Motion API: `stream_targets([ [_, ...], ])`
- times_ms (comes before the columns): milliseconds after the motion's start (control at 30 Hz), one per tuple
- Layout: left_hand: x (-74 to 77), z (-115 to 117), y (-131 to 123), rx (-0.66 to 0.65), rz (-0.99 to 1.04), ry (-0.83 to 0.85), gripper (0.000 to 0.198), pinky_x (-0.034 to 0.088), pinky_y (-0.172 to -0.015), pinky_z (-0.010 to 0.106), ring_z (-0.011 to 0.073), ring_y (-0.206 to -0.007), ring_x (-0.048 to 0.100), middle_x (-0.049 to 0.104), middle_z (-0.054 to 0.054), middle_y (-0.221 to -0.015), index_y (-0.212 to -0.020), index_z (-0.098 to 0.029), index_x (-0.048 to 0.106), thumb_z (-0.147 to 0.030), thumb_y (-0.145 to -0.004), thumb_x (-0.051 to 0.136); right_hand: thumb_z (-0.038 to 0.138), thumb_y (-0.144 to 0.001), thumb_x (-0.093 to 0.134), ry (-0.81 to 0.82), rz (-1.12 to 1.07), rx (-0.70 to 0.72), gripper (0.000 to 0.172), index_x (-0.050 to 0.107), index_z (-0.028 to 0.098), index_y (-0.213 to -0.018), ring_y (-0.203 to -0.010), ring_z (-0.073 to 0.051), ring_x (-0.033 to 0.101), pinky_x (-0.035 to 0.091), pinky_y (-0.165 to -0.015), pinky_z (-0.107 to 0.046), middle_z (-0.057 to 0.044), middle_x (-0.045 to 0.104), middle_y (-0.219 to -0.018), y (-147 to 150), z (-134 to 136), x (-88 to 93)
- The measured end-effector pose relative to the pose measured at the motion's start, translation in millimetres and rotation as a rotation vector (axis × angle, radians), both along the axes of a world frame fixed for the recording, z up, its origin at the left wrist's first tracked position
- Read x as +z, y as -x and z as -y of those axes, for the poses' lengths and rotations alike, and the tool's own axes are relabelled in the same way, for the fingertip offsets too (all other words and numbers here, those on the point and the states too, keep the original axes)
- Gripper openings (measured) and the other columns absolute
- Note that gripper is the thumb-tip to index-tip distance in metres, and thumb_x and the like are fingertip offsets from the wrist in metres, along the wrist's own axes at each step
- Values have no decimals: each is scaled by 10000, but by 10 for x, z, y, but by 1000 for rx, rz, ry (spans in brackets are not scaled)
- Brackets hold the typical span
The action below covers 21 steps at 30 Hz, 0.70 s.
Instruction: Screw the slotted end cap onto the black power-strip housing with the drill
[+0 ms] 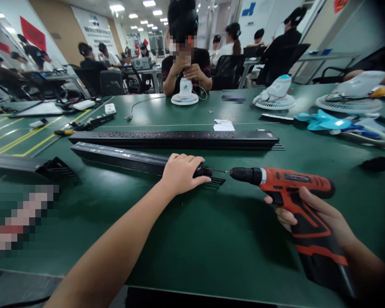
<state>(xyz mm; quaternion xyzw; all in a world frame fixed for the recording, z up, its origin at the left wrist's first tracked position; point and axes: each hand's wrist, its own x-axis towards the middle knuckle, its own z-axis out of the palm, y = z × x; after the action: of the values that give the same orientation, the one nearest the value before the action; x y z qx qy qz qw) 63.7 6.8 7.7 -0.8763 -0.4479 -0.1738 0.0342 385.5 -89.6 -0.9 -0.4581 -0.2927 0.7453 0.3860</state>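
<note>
While ceiling lights shine over a wide workroom of desks and seated people, a dark green table [211, 239] fills the foreground. The left hand [179, 173] is clamped over the right end of a long black power strip [122, 157] lying flat mid-table, and its knuckles hide part of the end cap. The right hand [314, 216] grips the handle of an orange drill [291, 184], whose bit [218, 170] points level at that end. Just behind lies 1 more strip [173, 139] with red sockets. Beyond it are paper slips [223, 125], a white fan [185, 92] before a seated person [186, 55], and blue fan blades [324, 121] to the right.
</note>
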Motion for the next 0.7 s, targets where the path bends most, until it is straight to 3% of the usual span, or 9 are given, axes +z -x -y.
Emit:
stream_targets([
  [700,-21,-11,8,-11,18,-7,546,421,-995,453,303,-1116,703,788,70,-1232,-1285,-253,673,-686,-952,671,648,-656,358,-12,13,-18,548,564,212,-915,-373,-104,365,368,-314,-211,29,483,-439,26,4,14],
])
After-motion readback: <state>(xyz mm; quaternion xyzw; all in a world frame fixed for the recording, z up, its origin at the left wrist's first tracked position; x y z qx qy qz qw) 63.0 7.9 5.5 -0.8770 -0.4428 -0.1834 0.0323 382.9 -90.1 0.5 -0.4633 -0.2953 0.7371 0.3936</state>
